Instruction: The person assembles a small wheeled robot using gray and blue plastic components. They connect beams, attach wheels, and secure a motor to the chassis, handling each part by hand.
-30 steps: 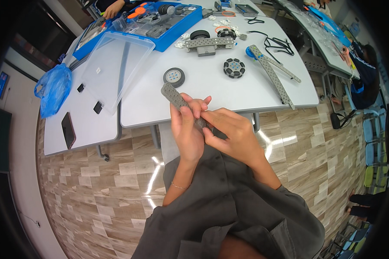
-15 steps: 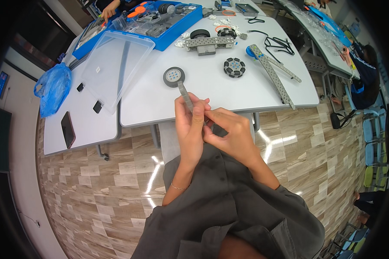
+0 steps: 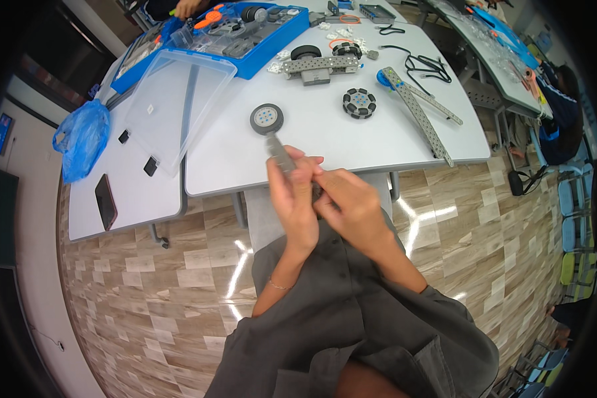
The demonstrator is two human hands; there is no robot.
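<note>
In front of my body, both hands are together just past the table's near edge. My left hand point(image 3: 296, 205) is closed around a narrow grey segmented strip point(image 3: 280, 156), which slants up and to the left out of the fingers and is blurred. My right hand point(image 3: 356, 207) pinches at the strip's lower end beside the left fingers; its fingertips partly hide that end. Beyond the strip's tip lies a grey-tyred wheel point(image 3: 266, 119) with a white hub. An omni wheel point(image 3: 359, 104) with dark rollers rests to the right.
Farther back sits a grey beam assembly point(image 3: 322, 65) with wheels. Joined long beams point(image 3: 418, 116) with a blue gear lie at right, near black cables point(image 3: 428, 68). At left are a blue parts bin point(image 3: 272, 46), a clear lid point(image 3: 172, 99), a blue bag point(image 3: 83, 139) and a phone point(image 3: 105, 202).
The strip has tilted and shifted slightly within my hands, its upper end now lower and blurred. At the bin, the other person's hand has moved up and right.
</note>
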